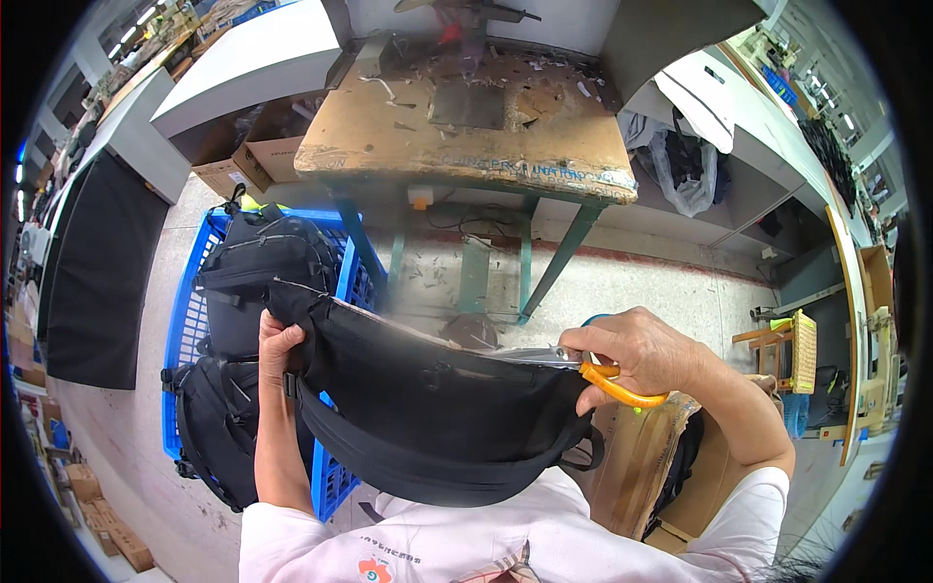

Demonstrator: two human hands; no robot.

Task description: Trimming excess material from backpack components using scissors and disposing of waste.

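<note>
A black fabric bag (428, 389) with straps and a buckle is held up in front of my chest. My left hand (280, 342) is closed on its left upper corner. My right hand (637, 358) grips a pair of scissors (622, 387) with orange handles. Their metal blades point left and lie along the bag's upper edge, near its right end. Whether the blades are parted is hard to make out. A pale, frayed strip runs along that edge.
At my left, a blue plastic basket (175, 389) holds several black backpacks (262, 262). Ahead stands a worn wooden worktable (389, 136) with green legs and scraps on top. An open cardboard box (622, 466) with black items is at my right, near a wooden stool (802, 355).
</note>
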